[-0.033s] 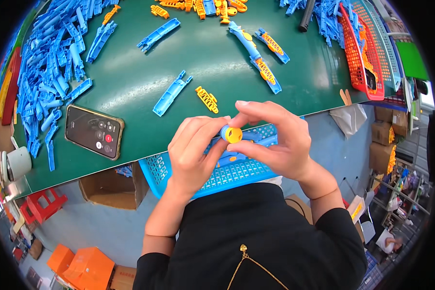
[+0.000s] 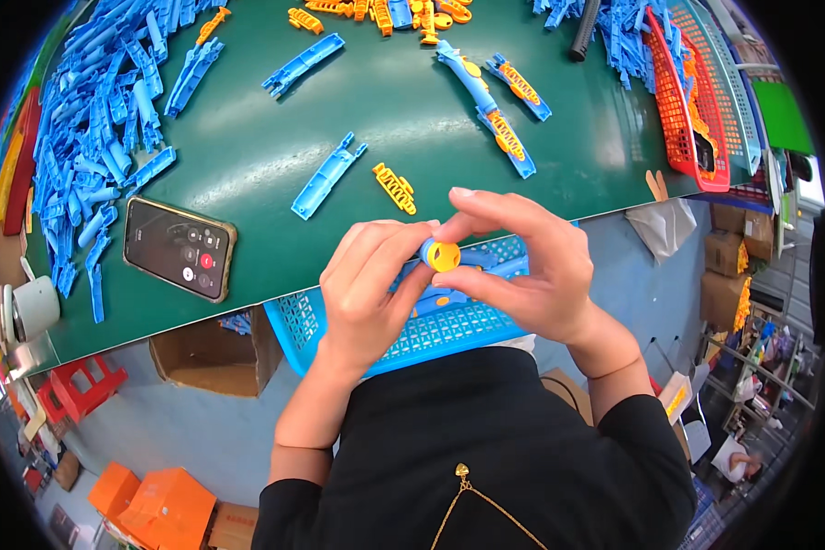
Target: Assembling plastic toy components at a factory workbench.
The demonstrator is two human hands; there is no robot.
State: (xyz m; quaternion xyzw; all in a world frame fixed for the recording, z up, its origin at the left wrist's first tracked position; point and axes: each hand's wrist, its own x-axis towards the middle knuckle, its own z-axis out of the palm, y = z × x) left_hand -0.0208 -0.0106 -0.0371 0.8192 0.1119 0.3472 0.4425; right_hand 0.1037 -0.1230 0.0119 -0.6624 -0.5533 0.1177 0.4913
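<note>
Between my hands, over the table's near edge, is a small blue plastic tube with a round yellow end [image 2: 445,258]. My left hand [image 2: 362,280] is closed around its blue side. The thumb and forefinger of my right hand [image 2: 550,270] pinch at the yellow end from the right. Below my hands, a light-blue basket [image 2: 293,341] holds blue pieces [image 2: 486,261], partly hidden by my fingers. Just beyond lie a blue half-shell [image 2: 328,177] and a ribbed yellow-orange insert [image 2: 395,190]. Farther right rest a blue shell with a yellow insert [image 2: 519,87] and a joined longer blue piece [image 2: 472,82].
A big heap of blue shells [image 2: 82,137] covers the green table's [image 2: 238,165] left side, beside a phone [image 2: 179,247]. Yellow-orange parts [image 2: 357,11] lie at the far edge. A red basket [image 2: 674,119] stands at right. Below the table is an open cardboard box [image 2: 211,362].
</note>
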